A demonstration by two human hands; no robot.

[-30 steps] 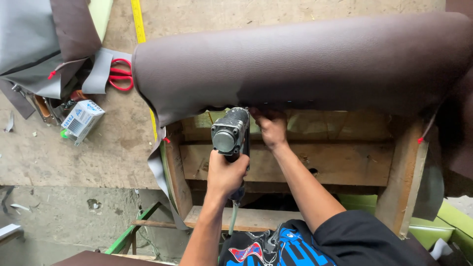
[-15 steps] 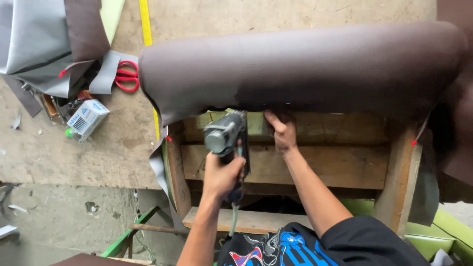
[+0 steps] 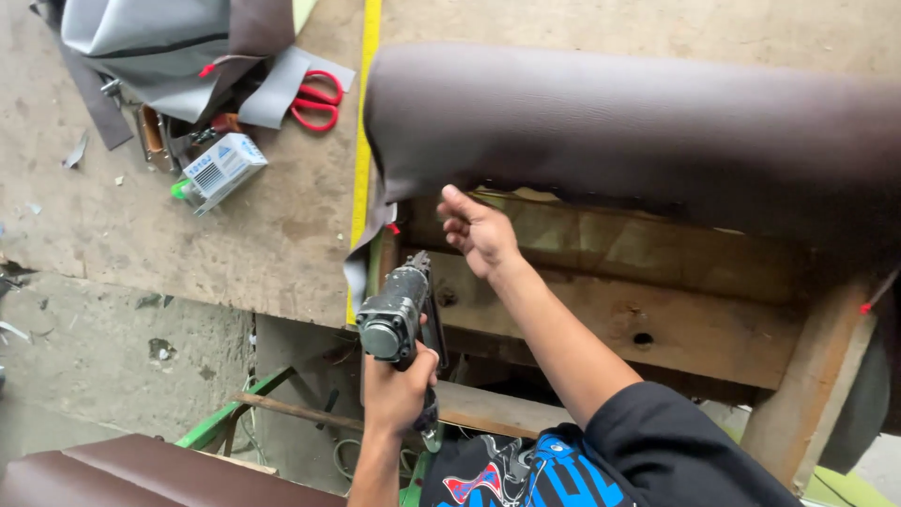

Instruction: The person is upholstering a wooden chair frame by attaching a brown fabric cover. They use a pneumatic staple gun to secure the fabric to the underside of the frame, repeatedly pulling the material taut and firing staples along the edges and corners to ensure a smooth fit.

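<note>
Dark brown leatherette (image 3: 638,122) wraps the padded top of a wooden frame (image 3: 657,319) across the upper right of the frame, its loose lower edge hanging over the timber. The person's right hand (image 3: 479,230), near the centre, rests against that edge with fingers loosely curled, apparently pressing or tugging the covering flat against the wood; whether the fingertips actually pinch the material cannot be told from this angle. The left hand (image 3: 399,390), lower centre, is clenched firmly round the grip of a grey staple gun (image 3: 394,314), whose nose points up toward the frame's left corner, just beside the pulled edge, so the tool sits ready where the covering is held taut. A yellow measuring tape (image 3: 364,113) runs down the plywood bench (image 3: 235,225). In the upper left lie red-handled scissors (image 3: 314,99), a small white box (image 3: 221,169) and folded grey and brown offcuts (image 3: 160,38), kept within reach but well apart from the hands.
</note>
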